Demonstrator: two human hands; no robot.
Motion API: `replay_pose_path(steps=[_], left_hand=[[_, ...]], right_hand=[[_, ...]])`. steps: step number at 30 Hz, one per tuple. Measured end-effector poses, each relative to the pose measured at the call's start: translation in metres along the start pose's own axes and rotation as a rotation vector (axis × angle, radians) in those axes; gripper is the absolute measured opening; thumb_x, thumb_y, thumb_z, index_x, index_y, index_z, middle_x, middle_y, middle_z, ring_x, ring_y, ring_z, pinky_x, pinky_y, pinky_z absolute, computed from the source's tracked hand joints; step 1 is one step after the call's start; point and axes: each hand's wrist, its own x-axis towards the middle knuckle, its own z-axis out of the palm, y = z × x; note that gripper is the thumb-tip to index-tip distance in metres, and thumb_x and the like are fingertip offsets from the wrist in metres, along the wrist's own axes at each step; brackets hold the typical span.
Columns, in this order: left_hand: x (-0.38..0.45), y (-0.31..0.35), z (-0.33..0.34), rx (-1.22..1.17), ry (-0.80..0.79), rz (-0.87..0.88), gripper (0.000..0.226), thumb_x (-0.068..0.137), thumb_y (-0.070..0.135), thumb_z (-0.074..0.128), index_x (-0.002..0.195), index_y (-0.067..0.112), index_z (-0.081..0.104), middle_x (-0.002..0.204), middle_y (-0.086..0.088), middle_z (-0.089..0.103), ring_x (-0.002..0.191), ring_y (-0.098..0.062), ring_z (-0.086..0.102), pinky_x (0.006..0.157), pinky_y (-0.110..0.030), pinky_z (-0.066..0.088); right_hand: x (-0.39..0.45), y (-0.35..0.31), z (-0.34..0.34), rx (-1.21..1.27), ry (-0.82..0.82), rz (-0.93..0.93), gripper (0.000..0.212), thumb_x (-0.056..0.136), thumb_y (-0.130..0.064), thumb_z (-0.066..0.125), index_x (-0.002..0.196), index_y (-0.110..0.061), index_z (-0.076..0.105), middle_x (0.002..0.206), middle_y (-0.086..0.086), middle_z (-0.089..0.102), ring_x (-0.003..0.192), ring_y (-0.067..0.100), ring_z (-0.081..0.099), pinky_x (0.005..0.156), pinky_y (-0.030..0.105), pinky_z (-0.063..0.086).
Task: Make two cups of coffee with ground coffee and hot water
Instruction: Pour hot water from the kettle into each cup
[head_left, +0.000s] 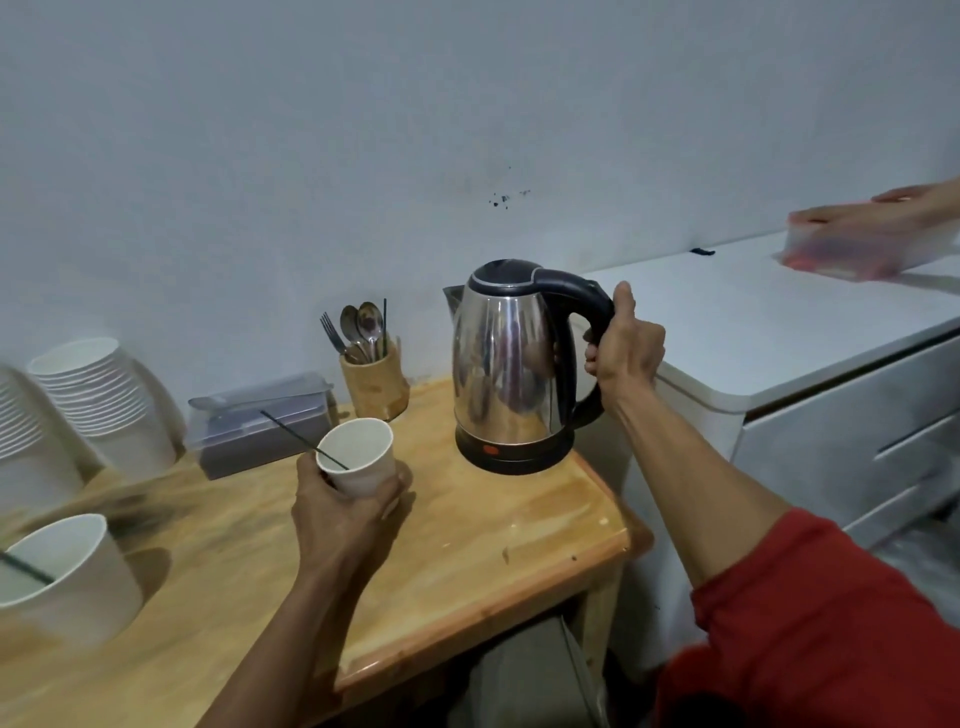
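Observation:
My left hand (345, 506) grips a white paper cup (363, 457) with a thin black stirrer leaning out of it, held just above the wooden table (467, 545). My right hand (626, 351) is closed around the black handle of a steel electric kettle (506, 364), which hangs upright slightly above the table's right end, spout toward the wall. A second white paper cup (67, 577) with a black stirrer stands at the table's near left edge.
Stacks of white paper cups (104, 395) lean at far left. A clear lidded box (260, 421) and a wooden holder of cutlery (371, 382) stand by the wall. A white cabinet (779, 338) adjoins on the right, where another person's hand (872, 215) rests on a plastic container (841, 252).

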Motion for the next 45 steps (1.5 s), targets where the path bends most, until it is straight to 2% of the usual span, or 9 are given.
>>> replay_pose_path(steps=[4, 9, 13, 19, 24, 32, 35, 38, 45], left_hand=[[0.001, -0.002, 0.002, -0.016, -0.015, 0.0, 0.085, 0.061, 0.027, 0.096, 0.132, 0.018, 0.049, 0.115, 0.005, 0.057, 0.1, -0.016, 0.055, 0.065, -0.015, 0.041], [0.003, -0.007, 0.004, -0.007, -0.011, 0.017, 0.082, 0.063, 0.027, 0.095, 0.132, 0.017, 0.051, 0.116, 0.005, 0.058, 0.102, -0.017, 0.056, 0.066, -0.015, 0.041], [0.005, -0.008, 0.004, 0.001, -0.014, 0.025, 0.083, 0.064, 0.027, 0.095, 0.133, 0.016, 0.05, 0.115, 0.005, 0.057, 0.104, -0.018, 0.054, 0.069, -0.017, 0.043], [0.007, -0.007, 0.003, -0.034, -0.05, -0.01, 0.087, 0.061, 0.031, 0.096, 0.131, 0.019, 0.047, 0.116, 0.005, 0.055, 0.106, -0.017, 0.053, 0.075, -0.023, 0.046], [0.008, -0.008, 0.004, -0.07, -0.038, -0.015, 0.072, 0.062, 0.025, 0.096, 0.117, 0.027, 0.049, 0.11, 0.004, 0.061, 0.101, -0.019, 0.058, 0.07, -0.019, 0.046], [0.007, -0.006, 0.004, -0.086, -0.038, -0.019, 0.064, 0.068, 0.015, 0.09, 0.114, 0.029, 0.049, 0.099, 0.014, 0.059, 0.089, -0.009, 0.057, 0.065, -0.014, 0.042], [0.007, -0.005, 0.007, -0.085, -0.059, -0.018, 0.067, 0.068, 0.014, 0.089, 0.117, 0.029, 0.046, 0.102, 0.011, 0.057, 0.089, -0.003, 0.054, 0.067, -0.017, 0.044], [0.005, -0.005, 0.009, -0.096, -0.062, -0.026, 0.068, 0.068, 0.013, 0.089, 0.119, 0.027, 0.045, 0.108, 0.006, 0.058, 0.097, -0.015, 0.056, 0.069, -0.017, 0.044], [0.004, -0.003, 0.009, -0.102, -0.065, -0.022, 0.069, 0.069, 0.012, 0.088, 0.12, 0.026, 0.042, 0.112, 0.003, 0.055, 0.101, -0.015, 0.053, 0.069, -0.015, 0.043]], right_hand=[[0.002, -0.004, 0.004, -0.023, 0.025, 0.054, 0.056, 0.076, -0.063, 0.051, 0.052, -0.013, 0.064, 0.052, 0.004, 0.063, 0.058, 0.028, 0.057, 0.063, 0.045, 0.048], [0.001, -0.014, 0.01, -0.089, 0.075, 0.059, 0.053, 0.062, -0.062, 0.047, 0.057, -0.012, 0.063, 0.058, 0.007, 0.065, 0.054, 0.028, 0.055, 0.059, 0.045, 0.051], [0.003, -0.027, 0.014, -0.083, 0.052, -0.002, 0.051, 0.062, -0.059, 0.047, 0.06, -0.01, 0.063, 0.051, 0.005, 0.061, 0.051, 0.025, 0.05, 0.052, 0.039, 0.043], [0.001, -0.067, 0.031, -0.069, -0.092, -0.124, 0.043, 0.064, -0.054, 0.051, 0.055, -0.012, 0.06, 0.042, 0.002, 0.057, 0.049, 0.024, 0.047, 0.053, 0.039, 0.038], [-0.01, -0.1, 0.058, -0.203, -0.31, -0.265, 0.043, 0.064, -0.054, 0.053, 0.055, -0.013, 0.062, 0.043, 0.001, 0.059, 0.048, 0.024, 0.048, 0.055, 0.042, 0.037], [-0.033, -0.119, 0.096, -0.536, -0.543, -0.464, 0.05, 0.075, -0.048, 0.053, 0.064, -0.002, 0.069, 0.049, 0.002, 0.061, 0.056, 0.027, 0.052, 0.069, 0.051, 0.054], [-0.035, -0.119, 0.101, -0.641, -0.581, -0.539, 0.048, 0.078, -0.049, 0.052, 0.062, -0.007, 0.068, 0.05, 0.0, 0.061, 0.057, 0.023, 0.054, 0.075, 0.049, 0.055], [-0.03, -0.119, 0.104, -0.697, -0.583, -0.573, 0.053, 0.078, -0.05, 0.052, 0.063, -0.002, 0.069, 0.053, 0.002, 0.062, 0.059, 0.022, 0.055, 0.075, 0.048, 0.055], [-0.026, -0.117, 0.114, -0.784, -0.577, -0.67, 0.055, 0.073, -0.056, 0.048, 0.058, -0.005, 0.064, 0.044, -0.003, 0.053, 0.057, 0.021, 0.05, 0.061, 0.036, 0.04]])
